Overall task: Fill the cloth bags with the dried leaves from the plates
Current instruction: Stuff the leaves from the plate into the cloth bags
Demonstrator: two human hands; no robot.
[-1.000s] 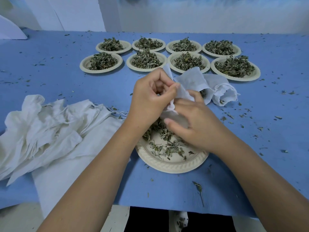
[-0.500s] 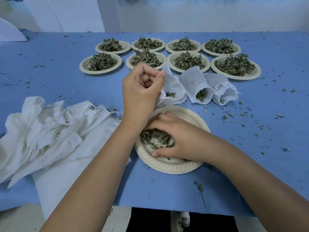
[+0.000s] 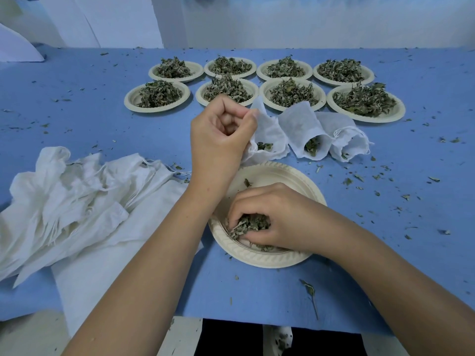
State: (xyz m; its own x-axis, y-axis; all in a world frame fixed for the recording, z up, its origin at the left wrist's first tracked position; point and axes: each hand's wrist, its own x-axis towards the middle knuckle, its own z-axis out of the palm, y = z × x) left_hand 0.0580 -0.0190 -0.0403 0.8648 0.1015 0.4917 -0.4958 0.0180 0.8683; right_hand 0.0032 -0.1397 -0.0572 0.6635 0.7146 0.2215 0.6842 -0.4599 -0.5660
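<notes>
**Inspector:** Location of the dried leaves [image 3: 250,223]?

**Assessor:** A clump sits at the near-left side of the near plate [image 3: 282,173]. The right hand [image 3: 282,222] is laid over it, with the forearm entering from the lower right. Its grip is closed round the clump, fingers curled down into the leaves. The rest of that plate is almost bare.

**Inspector:** The other hand?

**Assessor:** The left hand [image 3: 221,140] is held beyond the plate, back toward the camera, fingers curled in. Its grip pinches the upper edge of the cloth bag [image 3: 267,132] between thumb and fingertips. The bag lies on the tabletop [image 3: 102,124], its mouth toward the near plate, with a few leaves inside.

**Inspector:** Anything not verifiable?

**Assessor:** The left hand covers the bag's left side. The right fingertips are buried in the leaves, and what lies under that palm cannot be told.

**Inspector:** Remaining containers?

**Assessor:** A second bag [image 3: 305,129] and a third bag [image 3: 347,142] lie side by side just right of the first, mouths facing the person, both with leaves showing inside. Eight full plates [image 3: 132,98] stand beyond in two rows of four. A heap of empty bags [image 3: 64,196] lies on the left and overhangs the front edge. Leaf crumbs are scattered about, and a stemmed leaf [image 3: 309,291] lies near the front edge.
</notes>
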